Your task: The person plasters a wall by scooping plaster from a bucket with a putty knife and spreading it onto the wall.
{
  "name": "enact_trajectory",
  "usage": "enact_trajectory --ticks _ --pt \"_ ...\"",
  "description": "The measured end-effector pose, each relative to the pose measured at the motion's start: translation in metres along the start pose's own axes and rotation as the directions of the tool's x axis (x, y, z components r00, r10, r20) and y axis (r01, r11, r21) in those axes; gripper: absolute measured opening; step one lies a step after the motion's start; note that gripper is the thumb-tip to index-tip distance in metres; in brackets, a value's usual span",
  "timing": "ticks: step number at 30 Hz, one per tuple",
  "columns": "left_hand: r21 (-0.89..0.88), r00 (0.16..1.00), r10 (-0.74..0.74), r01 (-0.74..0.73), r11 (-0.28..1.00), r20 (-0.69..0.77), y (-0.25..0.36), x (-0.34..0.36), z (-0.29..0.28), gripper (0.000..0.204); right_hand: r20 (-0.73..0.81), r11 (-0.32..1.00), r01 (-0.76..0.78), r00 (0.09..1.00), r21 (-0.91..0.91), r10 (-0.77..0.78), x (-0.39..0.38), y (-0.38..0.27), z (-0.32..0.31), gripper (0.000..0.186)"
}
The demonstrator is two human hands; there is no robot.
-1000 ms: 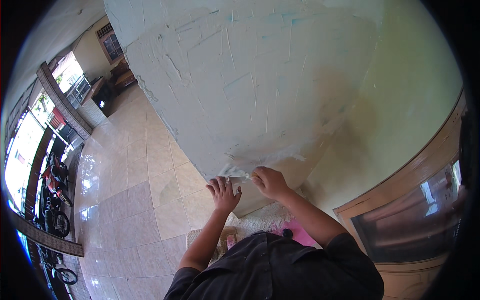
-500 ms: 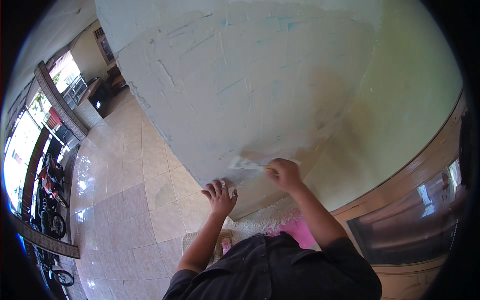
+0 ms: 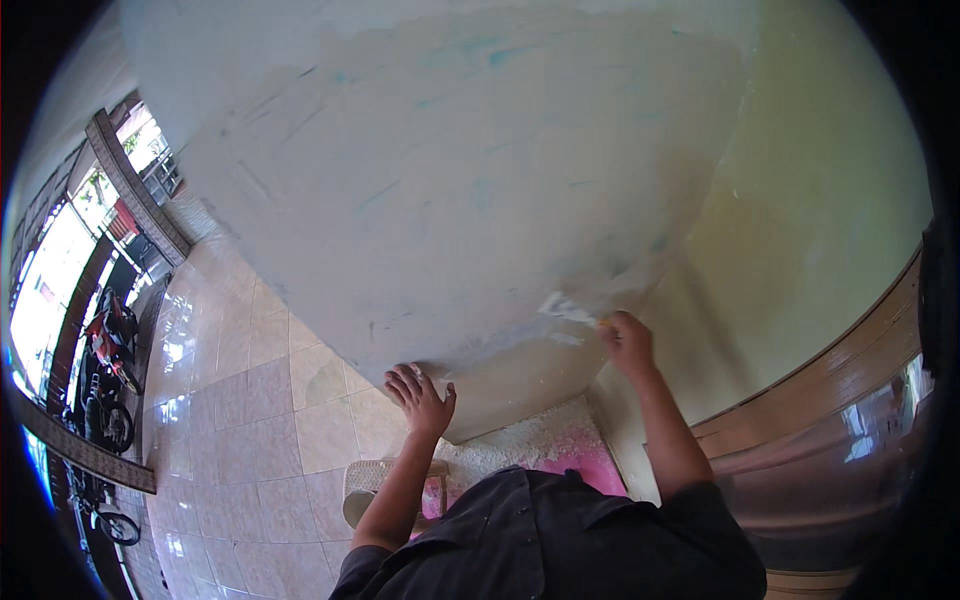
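My right hand (image 3: 630,345) is closed around the handle of a putty knife (image 3: 572,311). Its pale, smeared blade lies against the lower right part of a white-skimmed wall (image 3: 450,190), with fresh white putty around it. Only a bit of yellow handle shows beside my fingers. At the wall's lower left edge, my left hand (image 3: 420,398) rests with fingers spread and holds nothing; white specks dot the fingers. Blue-green streaks show through the coating higher up.
Below the wall lies a pink sheet (image 3: 590,470) covered in white crumbs. A woven-topped stool (image 3: 365,475) stands by my left forearm. Tiled floor (image 3: 240,420) stretches left toward parked motorcycles (image 3: 112,340). A yellow-green wall (image 3: 810,190) and a wood-framed glass panel (image 3: 830,480) are on the right.
My right hand and the putty knife have moved right along the wall. My left hand has shifted slightly left and stays at the edge. The view has tilted a little.
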State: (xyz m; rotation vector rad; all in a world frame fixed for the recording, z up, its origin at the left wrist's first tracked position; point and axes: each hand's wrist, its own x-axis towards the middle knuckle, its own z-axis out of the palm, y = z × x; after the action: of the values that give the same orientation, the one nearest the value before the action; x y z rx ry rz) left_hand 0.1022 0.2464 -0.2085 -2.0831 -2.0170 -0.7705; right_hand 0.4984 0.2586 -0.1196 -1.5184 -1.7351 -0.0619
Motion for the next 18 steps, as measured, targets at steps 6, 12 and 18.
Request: enact_trajectory --ticks 6,12,18 --pt "-0.025 0.995 -0.068 0.066 0.997 -0.07 0.041 -0.003 0.017 0.093 0.158 0.994 0.11 0.981 0.022 -0.112 0.057 -0.07 0.008 0.033" --pt "0.024 0.986 -0.137 0.14 0.99 -0.096 0.056 0.0 0.012 0.095 0.112 0.964 -0.205 0.968 -0.169 0.226 0.023 0.103 -0.038 0.037" --pt "0.083 0.976 -0.201 0.207 0.975 -0.08 0.076 0.0 0.008 0.094 0.072 0.906 -0.237 0.971 0.352 0.226 -0.023 0.116 -0.011 0.039"
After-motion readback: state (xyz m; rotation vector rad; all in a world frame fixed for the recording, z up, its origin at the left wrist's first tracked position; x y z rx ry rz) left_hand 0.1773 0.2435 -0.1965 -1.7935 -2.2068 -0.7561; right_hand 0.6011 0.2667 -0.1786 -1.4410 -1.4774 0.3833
